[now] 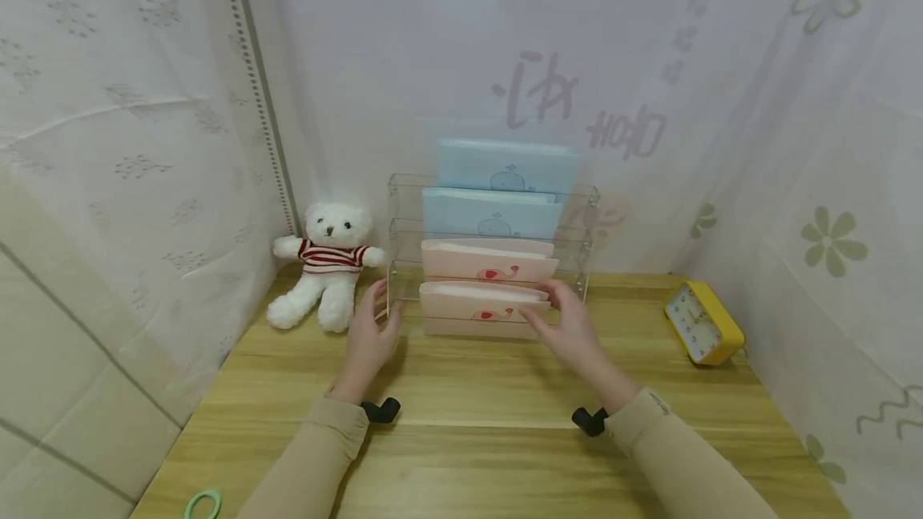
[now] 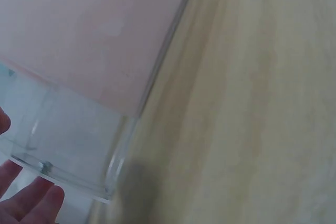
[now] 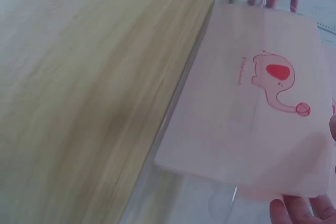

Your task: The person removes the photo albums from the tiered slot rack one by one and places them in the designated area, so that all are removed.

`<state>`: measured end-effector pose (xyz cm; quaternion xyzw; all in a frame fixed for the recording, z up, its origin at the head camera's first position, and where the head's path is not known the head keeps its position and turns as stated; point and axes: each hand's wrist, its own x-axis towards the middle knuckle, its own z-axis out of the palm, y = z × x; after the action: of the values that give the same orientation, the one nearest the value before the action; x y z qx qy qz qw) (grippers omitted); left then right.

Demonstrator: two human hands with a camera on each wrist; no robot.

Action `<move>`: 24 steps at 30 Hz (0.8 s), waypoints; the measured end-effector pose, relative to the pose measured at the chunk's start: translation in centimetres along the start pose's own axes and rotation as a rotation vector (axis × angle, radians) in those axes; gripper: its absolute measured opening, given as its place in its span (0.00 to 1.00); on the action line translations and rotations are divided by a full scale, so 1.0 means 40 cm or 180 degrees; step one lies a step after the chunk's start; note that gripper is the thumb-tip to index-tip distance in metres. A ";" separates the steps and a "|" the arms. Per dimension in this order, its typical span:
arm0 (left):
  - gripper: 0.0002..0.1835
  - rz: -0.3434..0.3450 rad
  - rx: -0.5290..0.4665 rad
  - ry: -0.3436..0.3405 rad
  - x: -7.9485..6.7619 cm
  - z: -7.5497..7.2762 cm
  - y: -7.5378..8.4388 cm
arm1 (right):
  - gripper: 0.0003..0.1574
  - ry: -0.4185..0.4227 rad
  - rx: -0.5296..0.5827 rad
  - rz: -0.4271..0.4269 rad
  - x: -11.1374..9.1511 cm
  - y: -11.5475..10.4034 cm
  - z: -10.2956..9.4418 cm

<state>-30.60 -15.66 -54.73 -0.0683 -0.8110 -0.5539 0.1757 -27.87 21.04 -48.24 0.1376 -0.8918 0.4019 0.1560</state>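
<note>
A clear tiered rack (image 1: 404,243) stands upright against the back curtain. In its front tier sits a pink notebook (image 1: 454,307) with a red elephant drawing, and another pink notebook (image 1: 450,259) is behind it. Two light-blue notebooks with whale drawings, a lower one (image 1: 450,215) and a higher one (image 1: 469,162), fill the rear tiers. My left hand (image 1: 371,339) grips the rack's left side, fingertips along its outer wall in the left wrist view. With thumb in front and fingers at the edge, my right hand (image 1: 573,335) pinches the front pink notebook's right end.
A white teddy bear (image 1: 332,259) in a striped sweater sits just left of the rack. To the right stands a yellow alarm clock (image 1: 710,323). A green ring (image 1: 203,504) lies at the table's front left. Curtains (image 1: 815,142) border the wooden table (image 1: 461,447).
</note>
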 end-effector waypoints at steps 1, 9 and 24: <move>0.30 -0.0001 -0.0013 0.0011 -0.001 0.000 -0.004 | 0.34 0.0038 -0.0027 -0.0098 0.003 -0.003 0.006; 0.30 -0.0141 0.0132 -0.0039 -0.005 0.007 -0.027 | 0.16 0.0215 0.0008 -0.0657 0.020 -0.010 0.048; 0.31 -0.0111 0.0128 -0.0113 -0.008 0.011 -0.062 | 0.07 0.0686 0.0499 -0.0265 0.033 -0.018 0.084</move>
<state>-31.15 -16.15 -57.15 -0.0605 -0.8260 -0.5391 0.1530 -29.37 17.86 -49.35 0.1422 -0.8292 0.4760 0.2561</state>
